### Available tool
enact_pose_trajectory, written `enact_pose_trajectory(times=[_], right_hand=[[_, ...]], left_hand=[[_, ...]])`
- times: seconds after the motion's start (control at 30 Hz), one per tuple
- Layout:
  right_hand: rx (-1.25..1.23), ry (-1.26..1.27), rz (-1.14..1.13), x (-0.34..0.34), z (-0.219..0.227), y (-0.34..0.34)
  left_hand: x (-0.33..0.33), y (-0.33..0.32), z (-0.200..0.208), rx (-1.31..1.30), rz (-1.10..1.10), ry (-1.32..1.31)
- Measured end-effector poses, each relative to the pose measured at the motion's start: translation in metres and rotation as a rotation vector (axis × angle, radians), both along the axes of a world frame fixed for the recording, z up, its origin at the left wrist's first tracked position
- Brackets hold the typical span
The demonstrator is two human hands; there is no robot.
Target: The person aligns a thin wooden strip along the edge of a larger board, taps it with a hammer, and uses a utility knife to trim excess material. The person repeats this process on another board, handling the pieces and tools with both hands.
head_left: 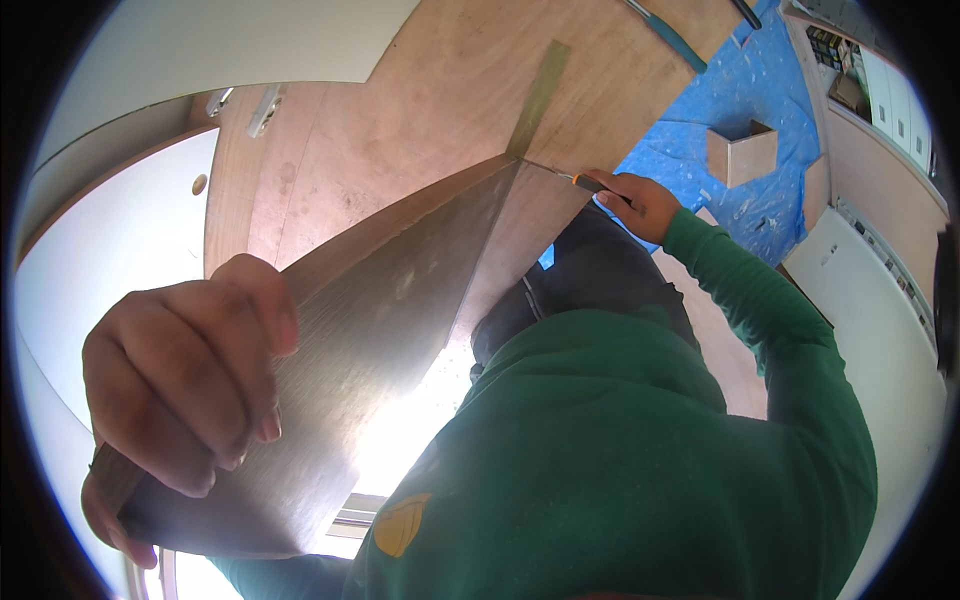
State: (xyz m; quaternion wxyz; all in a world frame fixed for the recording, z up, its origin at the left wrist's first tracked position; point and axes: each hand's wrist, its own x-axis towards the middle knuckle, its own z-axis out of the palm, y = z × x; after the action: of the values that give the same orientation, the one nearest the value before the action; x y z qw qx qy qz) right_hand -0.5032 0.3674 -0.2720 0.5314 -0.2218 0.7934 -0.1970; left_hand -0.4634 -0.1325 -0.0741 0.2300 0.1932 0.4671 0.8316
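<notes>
My left hand point(190, 370) is closed around the near end of a long wooden board point(390, 310), which stands tilted on edge. The board's far end meets a large plywood sheet point(410, 100), close to an olive-green strip point(540, 95). Farther right, my right hand point(640, 205) grips a slim hand tool point(590, 183) with a black and orange handle. Its thin metal tip points left along a dark line at the board's far end. Whether the tip is a blade or a screwdriver shaft, I cannot tell.
On the plywood's far right lies a teal-handled tool point(675, 42), with a black handle point(746, 12) beyond it. A small open wooden box point(742, 155) stands on blue sheeting point(700, 125). White panels point(130, 260) rise at the left, with metal hinges point(262, 110) close by.
</notes>
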Motion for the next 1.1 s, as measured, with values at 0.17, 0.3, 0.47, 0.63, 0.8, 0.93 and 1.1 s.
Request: enact_pose_trajectory(times=[0.17, 0.3, 0.47, 0.63, 0.8, 0.93, 1.1], right_hand=[[-0.056, -0.009, -0.074, 0.004, -0.005, 0.018], [-0.166, -0.055, -0.186, 0.015, 0.003, 0.023], [-0.248, -0.026, -0.267, 0.020, -0.002, 0.013], [-0.223, -0.050, -0.203, 0.010, 0.003, -0.038], [-0.144, -0.097, -0.122, 0.001, -0.006, -0.041], [-0.119, -0.111, -0.108, -0.003, -0.012, -0.041], [-0.195, -0.052, -0.156, 0.002, -0.019, -0.034]], left_hand=[[0.000, -0.001, -0.002, -0.004, 0.005, -0.006], [0.000, -0.003, 0.000, -0.028, -0.002, -0.019], [-0.003, -0.007, -0.002, -0.021, -0.052, -0.026], [0.001, -0.005, 0.001, -0.048, -0.046, -0.022], [0.007, -0.004, -0.001, -0.053, 0.001, -0.015], [0.010, -0.004, -0.001, -0.075, 0.015, 0.036], [0.010, -0.006, -0.004, -0.057, -0.001, 0.067]])
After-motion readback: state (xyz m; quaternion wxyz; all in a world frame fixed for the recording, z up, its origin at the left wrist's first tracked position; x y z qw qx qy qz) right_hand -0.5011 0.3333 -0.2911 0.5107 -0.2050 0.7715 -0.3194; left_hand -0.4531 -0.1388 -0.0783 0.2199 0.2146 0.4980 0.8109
